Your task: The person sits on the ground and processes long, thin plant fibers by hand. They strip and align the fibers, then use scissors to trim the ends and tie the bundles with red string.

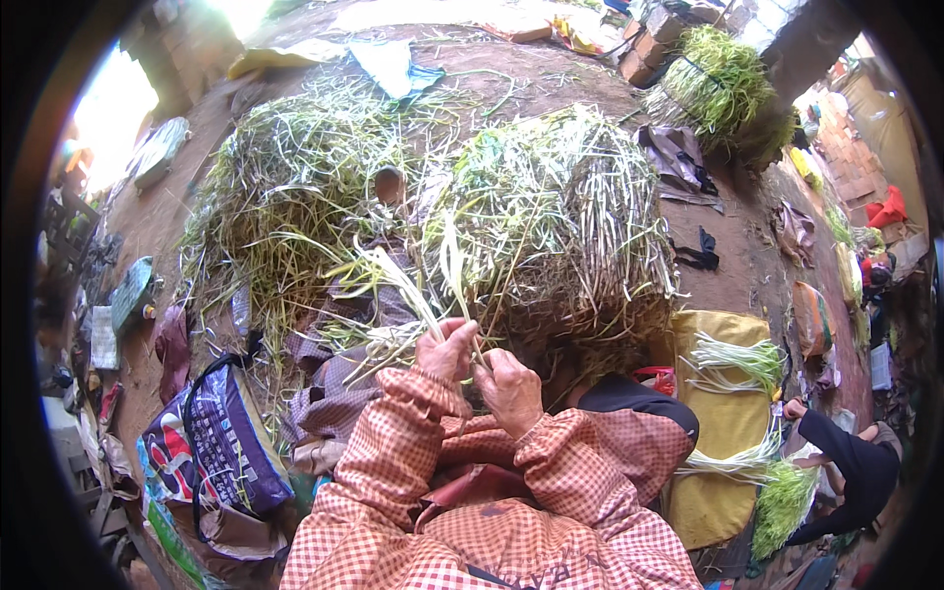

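Note:
My left hand [447, 351] grips several pale stalks [404, 284] whose leafy tops fan out away from me. Close beside it, my right hand [509, 385] pinches the lower end of another stalk [455, 276], which rises between the two hands. Just beyond them lies a large heap of vegetable stalks [546, 192], green tops on one side and brown roots towards me. A second loose heap [295, 177] spreads to its left. More pale stalks [387, 343] rest on checked cloth [332, 402] left of my left hand.
A purple printed bag [228, 435] stands at my left. On my right, pale bundles [737, 361] lie on a yellow sack [715, 509]. Another person [848, 457] in dark clothing works beside it with greens. A tied bale of greens [715, 88] stands at the back right, near bricks [649, 48].

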The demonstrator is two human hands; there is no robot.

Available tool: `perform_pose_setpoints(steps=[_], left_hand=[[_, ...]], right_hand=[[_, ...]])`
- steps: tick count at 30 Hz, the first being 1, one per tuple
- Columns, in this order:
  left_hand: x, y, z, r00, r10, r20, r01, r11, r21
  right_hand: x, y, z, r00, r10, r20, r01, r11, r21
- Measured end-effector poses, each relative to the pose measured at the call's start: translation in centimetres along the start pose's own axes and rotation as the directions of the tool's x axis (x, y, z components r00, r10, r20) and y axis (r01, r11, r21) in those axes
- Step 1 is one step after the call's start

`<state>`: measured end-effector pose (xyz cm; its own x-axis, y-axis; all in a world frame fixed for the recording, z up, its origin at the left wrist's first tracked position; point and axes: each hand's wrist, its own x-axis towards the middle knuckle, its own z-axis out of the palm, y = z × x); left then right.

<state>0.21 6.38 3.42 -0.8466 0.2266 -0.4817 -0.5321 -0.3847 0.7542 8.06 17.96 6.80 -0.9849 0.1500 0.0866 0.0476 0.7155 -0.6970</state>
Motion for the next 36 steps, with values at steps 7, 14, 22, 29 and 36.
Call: perform_pose_setpoints(steps=[7,14,22,29,36], left_hand=[[5.0,3.6,-6.2,0.945,0.109,-0.307,-0.182,0.958,-0.221],[7.8,8.0,-13.8,0.853,0.314,-0.416,-0.441,0.860,-0.256],[1.5,3.9,-3.8,0.983,0.139,-0.121,-0.173,0.922,-0.345],[-0.4,1.1,-2.4,0.977,0.061,0.204,0.016,0.935,-0.355],[0.5,8.1,-4.4,0.773,0.505,0.385,-0.207,0.774,-0.599]], right_hand=[[-4.4,1.6,-2.4,0.989,0.087,0.119,-0.108,0.978,0.180],[-8.0,6.8,-11.1,0.920,0.388,0.052,-0.381,0.918,-0.109],[-1.1,1.7,-6.2,0.985,-0.170,0.037,0.174,0.972,-0.155],[-4.9,0.8,-2.2,0.970,0.054,0.239,-0.105,0.973,0.205],[4.4,5.6,-7.1,0.978,0.016,0.206,0.011,0.992,-0.129]])
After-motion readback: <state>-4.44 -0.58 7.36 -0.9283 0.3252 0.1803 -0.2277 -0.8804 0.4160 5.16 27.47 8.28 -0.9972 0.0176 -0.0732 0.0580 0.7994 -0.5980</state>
